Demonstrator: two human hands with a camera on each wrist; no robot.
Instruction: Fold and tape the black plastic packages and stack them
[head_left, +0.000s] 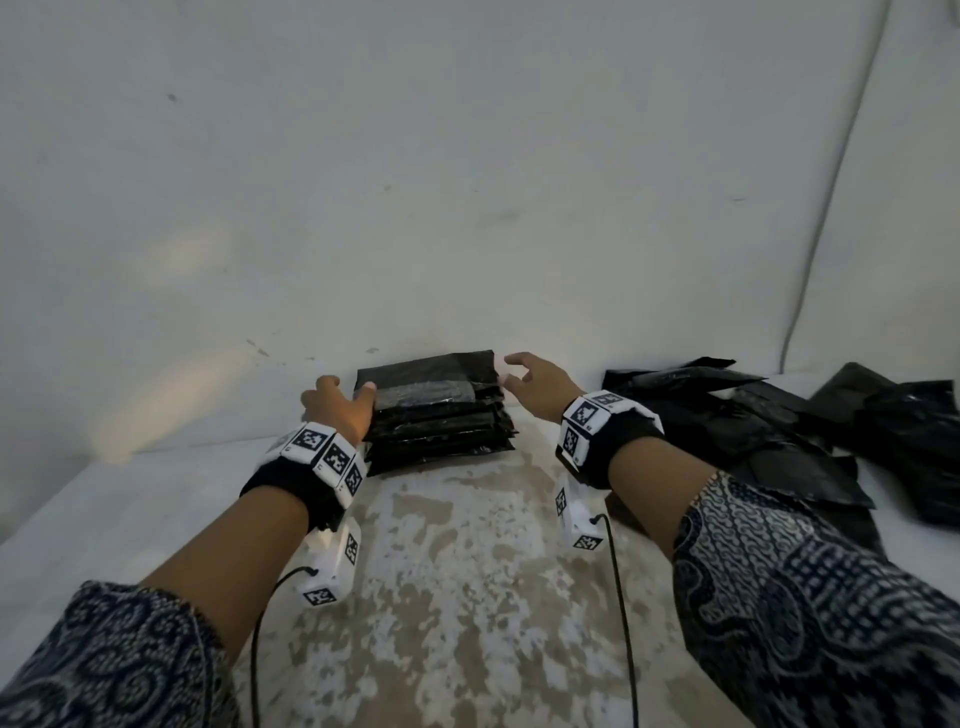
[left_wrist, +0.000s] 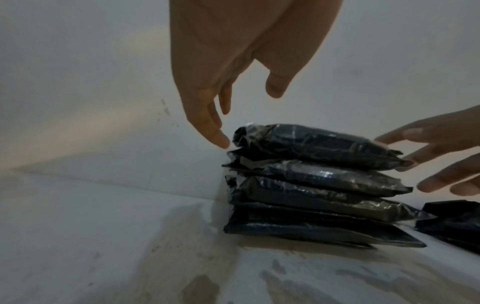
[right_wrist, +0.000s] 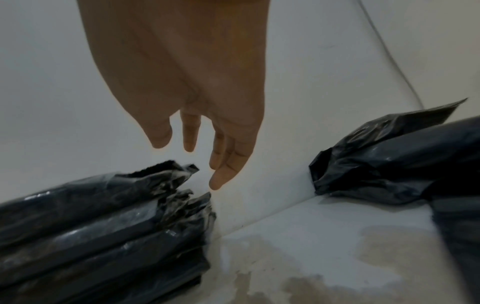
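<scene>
1. Right now the stack (head_left: 436, 410) of taped black packages sits against the wall (head_left: 363, 182), long axis running left to right between both hands.
2. Left hand (head_left: 340, 410), fingers relaxed, touches its left end; right hand (head_left: 535, 384) hovers spread and empty, nearer the unfolded pile (head_left: 769, 421).

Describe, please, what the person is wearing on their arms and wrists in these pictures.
Both forearms come out of loose dark blue sleeves with a white batik-like pattern. Each wrist has a black band ringed with white blocks that bear black square markers. Under each wrist hangs a white camera unit, also marked, with a thin black cable running back. The hands are bare.
</scene>
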